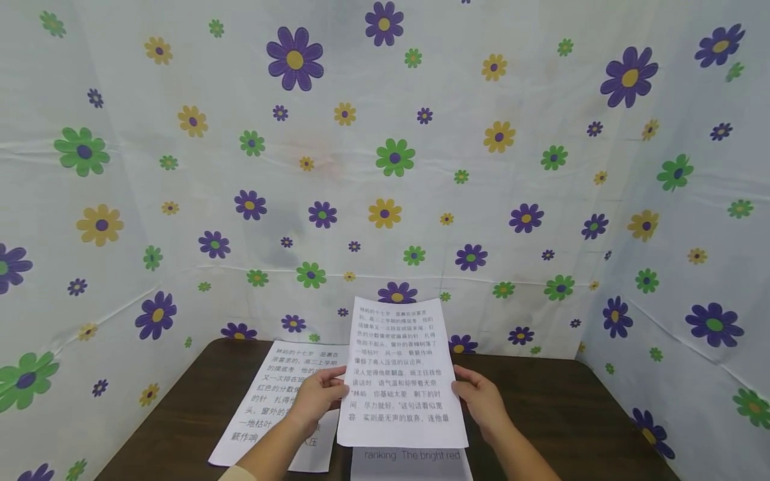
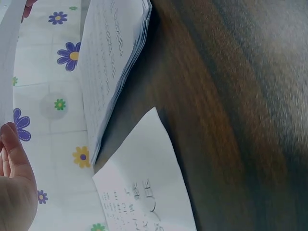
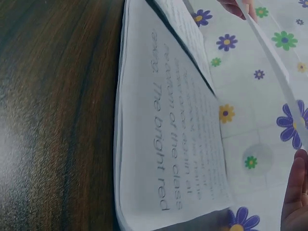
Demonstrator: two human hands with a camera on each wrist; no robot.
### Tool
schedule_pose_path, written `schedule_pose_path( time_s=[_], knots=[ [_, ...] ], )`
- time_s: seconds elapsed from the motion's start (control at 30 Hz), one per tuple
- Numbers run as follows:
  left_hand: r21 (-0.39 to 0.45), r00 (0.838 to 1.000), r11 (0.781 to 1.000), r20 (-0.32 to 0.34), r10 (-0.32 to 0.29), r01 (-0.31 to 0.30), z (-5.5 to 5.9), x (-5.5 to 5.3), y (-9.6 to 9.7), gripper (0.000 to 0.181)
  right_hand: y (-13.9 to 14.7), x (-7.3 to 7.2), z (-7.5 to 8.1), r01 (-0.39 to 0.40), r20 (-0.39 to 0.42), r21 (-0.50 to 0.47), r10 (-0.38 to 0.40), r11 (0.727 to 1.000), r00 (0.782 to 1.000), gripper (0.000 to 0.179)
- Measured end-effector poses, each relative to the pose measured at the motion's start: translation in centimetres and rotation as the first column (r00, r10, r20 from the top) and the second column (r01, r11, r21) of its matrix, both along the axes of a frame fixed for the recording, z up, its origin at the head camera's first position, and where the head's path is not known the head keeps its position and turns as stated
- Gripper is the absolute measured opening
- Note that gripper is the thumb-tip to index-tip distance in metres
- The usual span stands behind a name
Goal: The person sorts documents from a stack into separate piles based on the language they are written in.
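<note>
A printed sheet of paper (image 1: 397, 374) with lines of Chinese text is held up above the table, tilted toward me. My left hand (image 1: 315, 399) pinches its left edge, and my right hand (image 1: 483, 399) pinches the right edge. Below it lies a stack of paper (image 3: 144, 120), its top page printed in English; in the head view only the lower strip shows. Another sheet with larger Chinese print (image 1: 273, 394) lies to the left, partly covered by my left forearm. The raised sheet appears nearly edge-on in the right wrist view.
The dark wood-grain table (image 1: 162, 401) carries the papers. Around its back and sides hangs a white cloth (image 1: 337, 180) with purple, green and yellow flowers. Bare tabletop (image 1: 601, 427) shows right of my right arm.
</note>
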State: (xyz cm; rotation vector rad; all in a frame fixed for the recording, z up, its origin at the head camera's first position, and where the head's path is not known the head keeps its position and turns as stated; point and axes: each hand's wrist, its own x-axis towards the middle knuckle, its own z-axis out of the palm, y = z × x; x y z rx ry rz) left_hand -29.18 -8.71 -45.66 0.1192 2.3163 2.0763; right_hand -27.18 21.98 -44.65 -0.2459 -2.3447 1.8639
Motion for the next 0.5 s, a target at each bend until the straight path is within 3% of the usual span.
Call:
schedule_pose_path(
  time_s=[0.5],
  knots=[
    [0.015, 0.999, 0.999, -0.004, 0.042, -0.042, 1.5, 0.5, -1.3, 0.049, -1.3, 0.3, 1.4, -0.014, -0.036, -0.023, 0.013, 1.0, 0.999, 0.044]
  ],
)
